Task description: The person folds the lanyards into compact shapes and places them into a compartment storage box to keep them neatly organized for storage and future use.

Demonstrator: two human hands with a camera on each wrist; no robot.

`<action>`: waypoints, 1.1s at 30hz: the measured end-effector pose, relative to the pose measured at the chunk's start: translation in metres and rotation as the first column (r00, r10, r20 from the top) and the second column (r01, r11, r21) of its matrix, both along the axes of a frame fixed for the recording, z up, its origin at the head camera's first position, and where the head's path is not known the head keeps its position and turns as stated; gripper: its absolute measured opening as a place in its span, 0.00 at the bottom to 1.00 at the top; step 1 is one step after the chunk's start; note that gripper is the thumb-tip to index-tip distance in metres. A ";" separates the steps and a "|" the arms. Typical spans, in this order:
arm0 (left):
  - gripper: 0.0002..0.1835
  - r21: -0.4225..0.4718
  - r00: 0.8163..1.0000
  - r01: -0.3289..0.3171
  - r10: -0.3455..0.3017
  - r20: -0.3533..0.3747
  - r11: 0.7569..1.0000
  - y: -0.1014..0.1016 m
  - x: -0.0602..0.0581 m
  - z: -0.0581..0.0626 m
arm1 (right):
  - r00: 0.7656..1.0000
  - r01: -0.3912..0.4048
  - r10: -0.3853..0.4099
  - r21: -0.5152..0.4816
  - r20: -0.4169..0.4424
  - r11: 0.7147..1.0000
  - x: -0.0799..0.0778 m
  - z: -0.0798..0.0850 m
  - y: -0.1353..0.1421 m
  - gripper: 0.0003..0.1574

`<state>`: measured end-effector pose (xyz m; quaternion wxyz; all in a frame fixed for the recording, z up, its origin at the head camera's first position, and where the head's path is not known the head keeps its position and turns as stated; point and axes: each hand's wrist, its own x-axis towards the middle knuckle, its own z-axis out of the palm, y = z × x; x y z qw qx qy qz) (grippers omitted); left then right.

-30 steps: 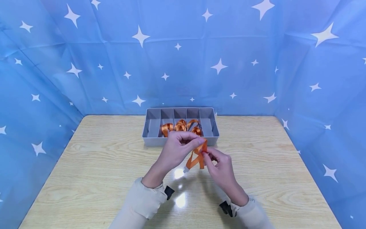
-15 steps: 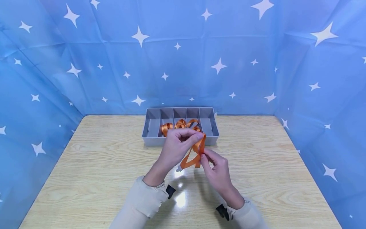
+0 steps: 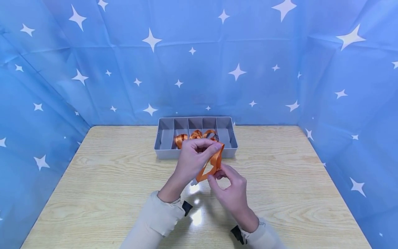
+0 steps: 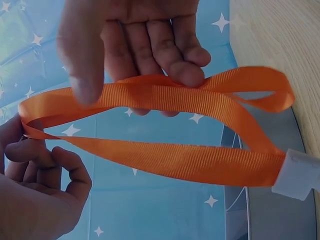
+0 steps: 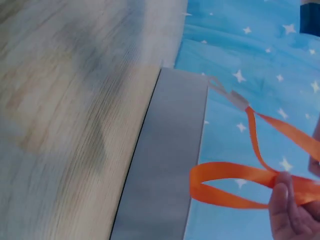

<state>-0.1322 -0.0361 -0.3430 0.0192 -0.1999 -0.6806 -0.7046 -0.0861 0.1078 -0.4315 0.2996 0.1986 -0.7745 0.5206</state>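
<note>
An orange ribbon lanyard (image 3: 216,159) with a pale plastic clip (image 4: 297,175) hangs between the two hands, in front of the grey tray. Its top end is pinched between thumb and fingers of the left hand (image 3: 192,159), which shows at the lower left of the left wrist view. Lower and to the right, the right hand (image 3: 231,190) holds the folded bands, thumb on one side and fingers behind. In the right wrist view, right-hand fingertips (image 5: 282,197) overlap the ribbon where a loop sticks out. The clip dangles at the lower left of the lanyard.
A grey divided tray (image 3: 168,154) stands at the back of the wooden table (image 3: 109,193). Coiled orange ribbons (image 3: 181,140) lie in its three middle compartments, partly hidden by the left hand. A blue star-printed curtain (image 3: 199,69) encloses the table's back and sides.
The right hand has slid down and left along the lanyard, and its thumb has moved away from the index finger. The left hand has risen slightly. The clip has swung left.
</note>
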 end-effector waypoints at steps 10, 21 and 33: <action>0.07 0.023 0.999 -0.018 0.019 -0.041 1.000 0.003 0.001 -0.005 | 0.993 0.120 -0.120 0.023 0.005 0.993 -0.001 0.002 -0.009 0.16; 0.07 0.044 0.997 -0.038 0.041 -0.066 0.998 0.007 0.004 -0.006 | 0.985 0.173 -0.173 0.009 0.000 0.985 -0.006 0.004 -0.017 0.11; 0.07 0.050 0.999 -0.029 0.031 -0.039 0.998 0.008 0.007 -0.003 | 0.999 0.026 -0.026 -0.001 -0.045 1.000 -0.012 0.011 -0.013 0.15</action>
